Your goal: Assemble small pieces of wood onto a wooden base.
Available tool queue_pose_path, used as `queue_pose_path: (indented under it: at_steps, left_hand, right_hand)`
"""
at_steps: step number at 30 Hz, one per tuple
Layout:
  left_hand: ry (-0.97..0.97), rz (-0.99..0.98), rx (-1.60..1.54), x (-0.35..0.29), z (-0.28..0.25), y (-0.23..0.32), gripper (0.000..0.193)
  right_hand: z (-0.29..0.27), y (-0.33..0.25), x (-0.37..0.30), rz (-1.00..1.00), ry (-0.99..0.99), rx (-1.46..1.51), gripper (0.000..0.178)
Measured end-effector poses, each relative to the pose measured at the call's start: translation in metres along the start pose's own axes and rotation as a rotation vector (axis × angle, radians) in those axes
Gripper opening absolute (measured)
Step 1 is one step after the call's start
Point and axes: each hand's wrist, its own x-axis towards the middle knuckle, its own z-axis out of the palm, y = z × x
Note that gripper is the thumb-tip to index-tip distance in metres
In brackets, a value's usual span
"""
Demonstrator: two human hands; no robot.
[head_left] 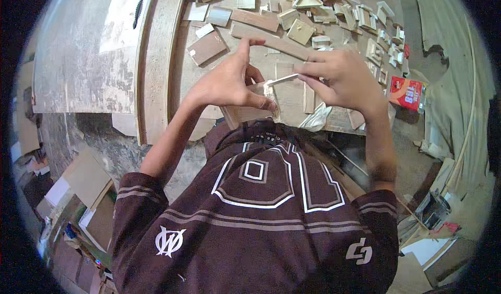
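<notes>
My left hand (pixel 227 82) is at the near edge of the workbench, with its index finger lifted. Its thumb lies across a small wooden piece (pixel 237 115) with a pale, ragged end, and other fingers curl behind it. From the right, my right hand (pixel 342 80) pinches a thin, light-coloured strip (pixel 283 79) between thumb and fingers. The strip's far end meets the top of the wooden piece. Just beyond the hands, a long narrow wooden slat (pixel 276 44) and a brown rectangular block (pixel 207 47) lie on the bench.
Wood offcuts and small assembled pieces (pixel 373 51) crowd the far right of the bench (pixel 182 93). A red packet (pixel 406 93) sits at its right edge. Crumpled whitish plastic (pixel 317 117) lies below my right hand. Boards (pixel 86 179) lean at lower left; grey-green cloth (pixel 449 59) hangs at right.
</notes>
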Motion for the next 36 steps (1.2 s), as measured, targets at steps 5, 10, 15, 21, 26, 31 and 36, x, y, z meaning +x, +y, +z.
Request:
queue_pose_path:
  at_steps: [5,10,15,21,26,31,36]
  left_hand:
    - [0.005,0.005,-0.007,-0.001,0.001,0.004,0.11]
    - [0.0,-0.036,0.059,0.002,0.0,0.005,0.114]
    - [0.132,0.014,-0.129,0.005,0.008,-0.017,0.116]
    - [0.256,0.039,-0.238,0.003,0.019,-0.013,0.116]
    - [0.294,0.054,-0.395,0.006,0.023,-0.016,0.106]
    - [0.294,0.067,-0.689,0.001,0.016,-0.021,0.075]
    - [0.355,0.137,-0.899,0.006,0.026,-0.014,0.064]
  right_hand:
    - [-0.004,0.002,-0.007,0.035,0.029,0.002,0.012]
    - [0.003,-0.007,-0.005,0.04,0.09,-0.006,0.014]
    - [0.019,-0.001,-0.027,0.093,0.171,0.113,0.017]
    - [0.034,-0.014,-0.038,0.327,0.34,0.268,0.015]
    - [0.032,-0.014,-0.047,0.411,0.378,0.27,0.018]
    - [0.029,-0.03,-0.071,0.617,0.654,0.516,0.021]
    - [0.042,-0.065,-0.067,0.709,0.716,0.82,0.023]
